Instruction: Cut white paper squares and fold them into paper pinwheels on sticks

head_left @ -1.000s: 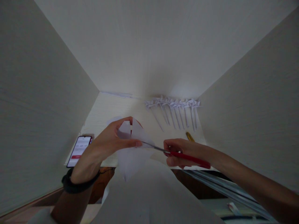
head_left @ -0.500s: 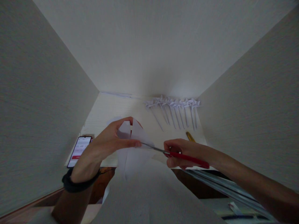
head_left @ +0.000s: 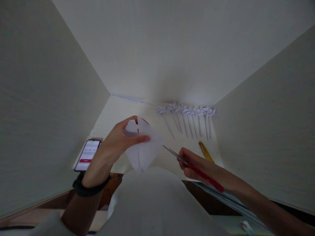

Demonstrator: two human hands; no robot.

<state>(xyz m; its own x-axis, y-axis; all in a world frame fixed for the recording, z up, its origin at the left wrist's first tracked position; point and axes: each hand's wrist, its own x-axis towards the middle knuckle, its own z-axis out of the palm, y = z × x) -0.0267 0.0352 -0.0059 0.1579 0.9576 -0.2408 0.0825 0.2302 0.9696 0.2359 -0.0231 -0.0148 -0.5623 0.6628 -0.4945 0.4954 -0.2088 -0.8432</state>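
- A folded white paper piece [head_left: 142, 149] is hanging in the air above the near edge of a pale desk [head_left: 118, 113], its pointed lower end just over the person's light-clothed lap and its upper flaps splitting along a cut.
- The left hand [head_left: 120, 141] is reaching in from the lower left with the wrist bent, thumb lying across the front of the paper and the fingers [head_left: 130, 119] curling over its top edge; the grip is pinching the sheet narrowly between thumb and fingers.
- A dark band [head_left: 87, 189] is circling the left wrist.
- The right hand [head_left: 199, 165] is coming in from the lower right with the forearm slanting up toward the middle, closed around the red handles of a pair of scissors [head_left: 189, 165].
- The scissor blades are pointing up and left toward the paper, their tips standing just beside its right edge without touching it; the blades are looking nearly closed, though the view is too dim to be sure.
- A phone [head_left: 88, 155] with a lit screen is lying on the desk's left near corner, close to the left forearm.
- A row of white paper pinwheels [head_left: 188, 114] on sticks is lying along the back of the desk, well apart from both hands.
- A yellow tool [head_left: 206, 151] is resting on the desk just beyond the right hand.
- Plain pale panels are enclosing the desk on the left, right and rear.
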